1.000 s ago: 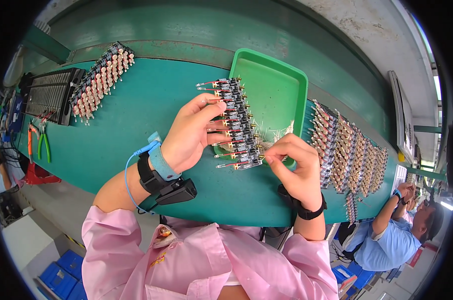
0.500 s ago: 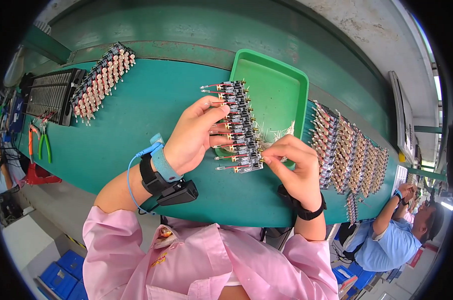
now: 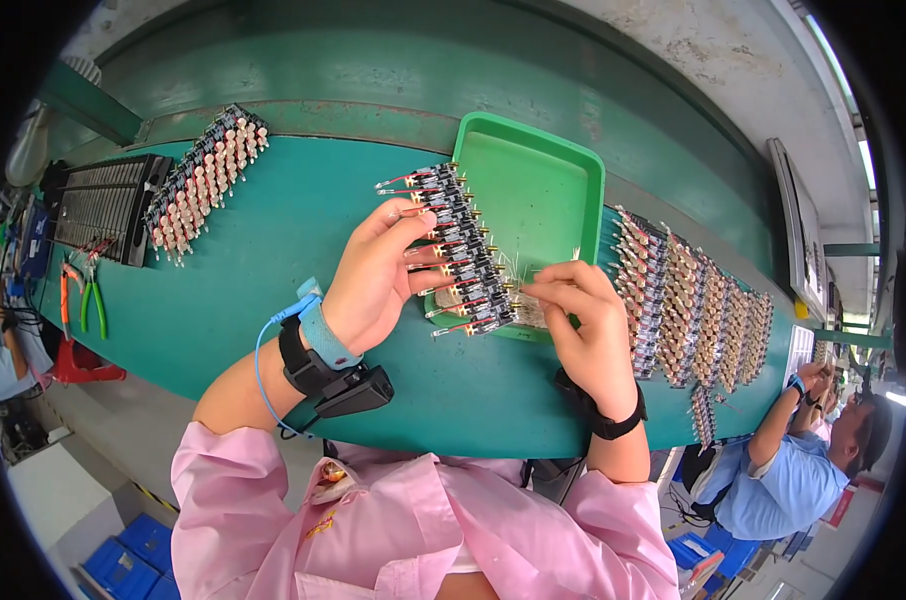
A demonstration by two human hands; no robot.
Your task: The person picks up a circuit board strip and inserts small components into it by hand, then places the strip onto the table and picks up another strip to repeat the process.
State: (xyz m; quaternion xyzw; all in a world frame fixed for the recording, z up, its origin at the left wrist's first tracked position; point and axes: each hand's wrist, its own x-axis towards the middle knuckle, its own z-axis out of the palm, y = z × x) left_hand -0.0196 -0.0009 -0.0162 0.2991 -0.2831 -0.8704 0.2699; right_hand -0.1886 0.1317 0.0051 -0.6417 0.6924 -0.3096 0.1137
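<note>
My left hand (image 3: 373,270) is closed round a long row of small black components (image 3: 460,245), tilted over the near left part of a green tray (image 3: 591,200). Short red leads with clear tips stick out on the row's left side, and brass-coloured pins on its right. At the lower right of the row, my right hand (image 3: 588,310) has its thumb and forefinger pinched beside the pins. Whatever lies between those fingertips is too small to make out. Thin whitish wire-like pieces (image 3: 529,312) lie in the near end of the tray, partly behind my right fingers.
Several rows of similar parts with beige round ends (image 3: 688,300) stand on the green bench at right; another group (image 3: 208,170) stands at far left. Beside that are a black slotted rack (image 3: 108,205) and green-handled pliers (image 3: 94,305). A co-worker in blue (image 3: 788,480) sits at right.
The row has tilted, its lower end swinging left and up a little. My right hand has moved slightly up, from the lowest pin to one higher along the row.
</note>
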